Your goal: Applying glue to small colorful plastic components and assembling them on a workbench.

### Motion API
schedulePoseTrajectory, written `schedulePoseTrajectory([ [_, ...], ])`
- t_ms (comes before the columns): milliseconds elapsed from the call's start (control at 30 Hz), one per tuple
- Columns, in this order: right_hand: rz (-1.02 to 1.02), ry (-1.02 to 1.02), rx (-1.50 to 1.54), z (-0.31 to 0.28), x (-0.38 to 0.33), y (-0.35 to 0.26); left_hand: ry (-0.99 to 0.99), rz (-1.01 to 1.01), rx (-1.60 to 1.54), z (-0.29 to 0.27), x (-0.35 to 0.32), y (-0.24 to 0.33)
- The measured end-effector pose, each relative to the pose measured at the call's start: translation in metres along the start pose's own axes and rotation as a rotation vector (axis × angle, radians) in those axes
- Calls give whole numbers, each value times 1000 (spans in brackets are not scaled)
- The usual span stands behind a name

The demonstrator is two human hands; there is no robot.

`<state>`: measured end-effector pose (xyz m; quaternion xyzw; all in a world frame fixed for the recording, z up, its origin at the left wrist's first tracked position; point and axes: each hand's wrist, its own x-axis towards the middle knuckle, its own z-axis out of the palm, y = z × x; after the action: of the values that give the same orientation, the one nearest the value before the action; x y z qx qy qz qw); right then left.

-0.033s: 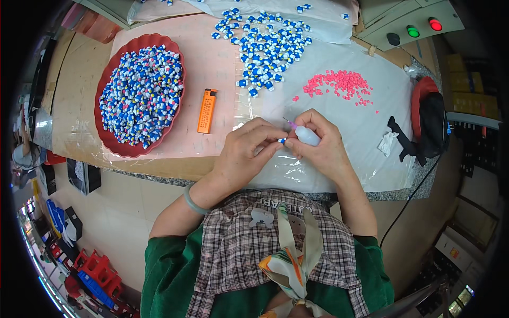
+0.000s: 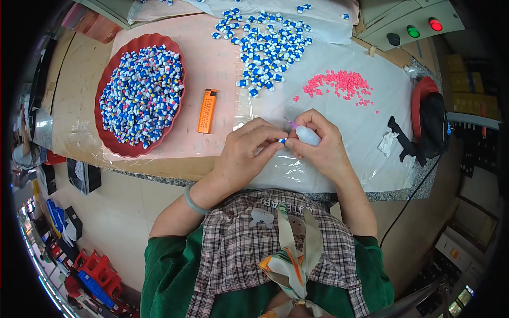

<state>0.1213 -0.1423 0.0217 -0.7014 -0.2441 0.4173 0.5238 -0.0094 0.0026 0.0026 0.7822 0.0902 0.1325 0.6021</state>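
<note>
My left hand (image 2: pixel 248 151) pinches a small blue-and-white piece (image 2: pixel 282 141) between thumb and fingertips. In my right hand (image 2: pixel 324 146) rests a small whitish squeeze bottle (image 2: pixel 307 136) with a purple collar and a thin needle tip, which points up and left. The fingertips of both hands meet around the little piece, above the white sheet. Beyond them lies a loose spread of blue-and-white pieces (image 2: pixel 273 50). Small pink pieces (image 2: pixel 342 83) are scattered at the right. Which part of the held piece faces the right hand is too small to make out.
A red scalloped bowl (image 2: pixel 99 114) heaped with blue-and-white pieces stands at the left, with an orange lighter (image 2: pixel 207 111) beside it. A crumpled white tissue (image 2: pixel 387 143) and a black bag (image 2: pixel 432 124) lie at the right. A control box (image 2: pixel 419 24) bounds the far right.
</note>
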Motion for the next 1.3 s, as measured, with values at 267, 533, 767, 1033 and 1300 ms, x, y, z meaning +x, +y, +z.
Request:
schedulePoseTrajectory([
  [267,-136,106,-106,1,2,12,28,-217,-397,2,-3,-6],
  [533,-75,93,91,-6,-5,12,-5,-323,-452,-33,10,-5],
  [767,-55,117,79,-10,-10,16,169,113,607,-43,41,-10],
  [1033,-84,117,32,-14,-12,16,151,128,813,-36,49,-12],
  [1300,-156,68,373,-27,-19,7,-36,-468,-550,-34,26,3],
])
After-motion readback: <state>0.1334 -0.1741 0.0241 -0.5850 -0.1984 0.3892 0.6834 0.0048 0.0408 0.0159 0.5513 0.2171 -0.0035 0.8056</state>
